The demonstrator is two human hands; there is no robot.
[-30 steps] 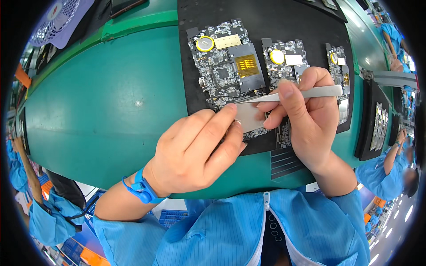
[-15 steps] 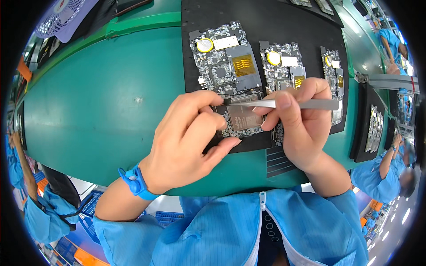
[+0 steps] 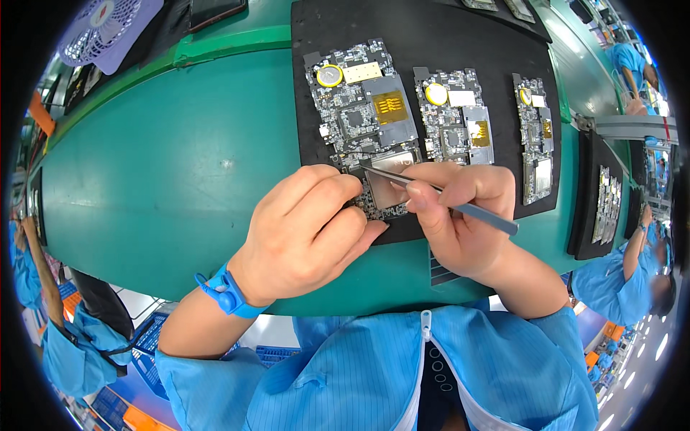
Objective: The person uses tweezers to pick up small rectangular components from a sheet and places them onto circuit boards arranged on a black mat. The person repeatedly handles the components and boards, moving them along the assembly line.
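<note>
Tweezers (image 3: 485,217) pinched in right hand (image 3: 463,237), pointing at board (image 3: 352,100) mid-frame; left hand (image 3: 298,237) curled, grip unclear. I'd press lightly.

At upper centre, the mat (image 3: 445,39) is black; the 3 circuit boards (image 3: 348,100) on it are black speckled with silver, each with a yellow-rimmed coin cell (image 3: 330,75) and amber tape (image 3: 390,106). The tweezers (image 3: 489,218) at centre are grey. The tabletop (image 3: 165,172) at left is green, the fan (image 3: 100,32) at upper left lavender. At bottom, the jacket (image 3: 345,366) is blue, striped darker.
</note>
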